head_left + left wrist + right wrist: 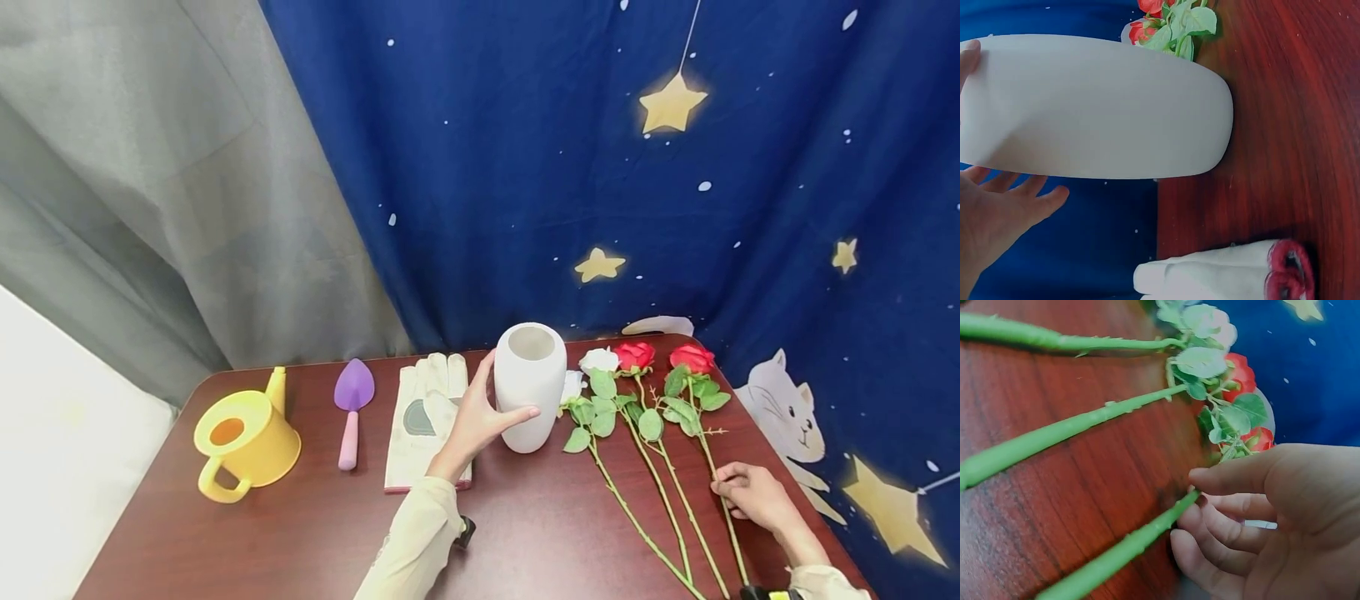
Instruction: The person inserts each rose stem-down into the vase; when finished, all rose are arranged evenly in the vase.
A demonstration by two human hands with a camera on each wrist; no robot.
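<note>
White vase (529, 387) kept upright on desk (540, 517), cupped by left hand (474, 421); thumb across front, fingers (1019, 187) spread behind. Rightmost rose stem (718, 487) touched by right hand (753, 493); fingers (1222, 528) curled, apparently pinching stem, though contact partly hidden. Two more roses (633, 357) laid between vase and stem. Glove (423, 417), purple trowel (351, 408), yellow watering can (243, 437) placed left of vase.

A plain white vase (529, 386) stands upright at the frame's centre, mouth open upward. Lower right, the outermost red rose (692, 359) lies flat, its green stem running toward the bottom edge.
</note>
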